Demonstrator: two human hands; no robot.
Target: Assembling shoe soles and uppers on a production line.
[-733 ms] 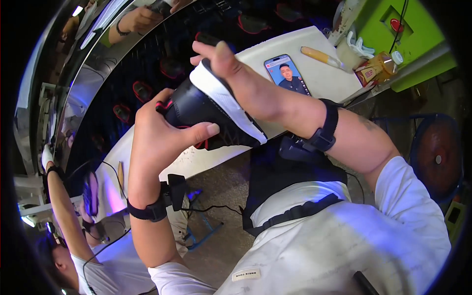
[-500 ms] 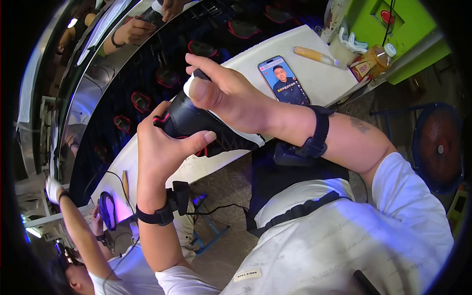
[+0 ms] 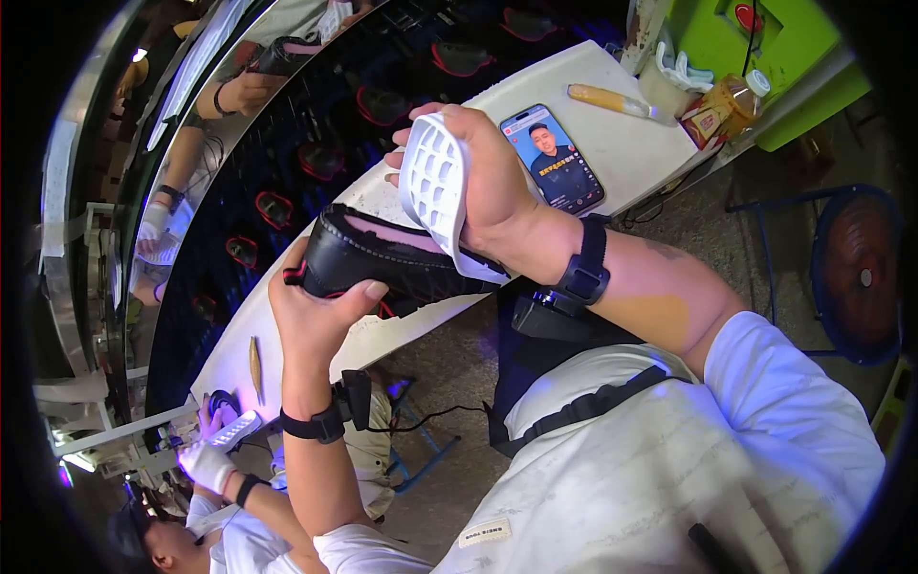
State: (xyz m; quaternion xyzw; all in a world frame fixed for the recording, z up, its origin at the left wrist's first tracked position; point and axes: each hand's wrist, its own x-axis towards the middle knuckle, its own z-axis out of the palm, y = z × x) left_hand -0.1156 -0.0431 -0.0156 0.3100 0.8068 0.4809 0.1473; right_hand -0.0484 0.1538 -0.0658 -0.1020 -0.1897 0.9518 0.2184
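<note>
My left hand [image 3: 316, 320] grips the toe end of a black shoe upper [image 3: 378, 263] with a pink lining, held level over the white table edge [image 3: 382, 335]. A white ribbed sole [image 3: 435, 187] stands against the shoe's heel end, and my right hand [image 3: 488, 177] wraps around it from behind, pressing it to the shoe. Both wrists wear black straps.
A smartphone [image 3: 553, 158] with a lit screen lies on the table beside my right hand. Farther right are a yellow-handled tool [image 3: 607, 99], a small bottle [image 3: 727, 103] and a green box [image 3: 765, 48]. A dark conveyor [image 3: 287, 172] carries black shoe parts. Another person [image 3: 206, 459] works at lower left.
The shoe has turned level and moved lower, showing its pink lining. My right hand has swung the white sole upright against its heel end. The view shifted slightly.
</note>
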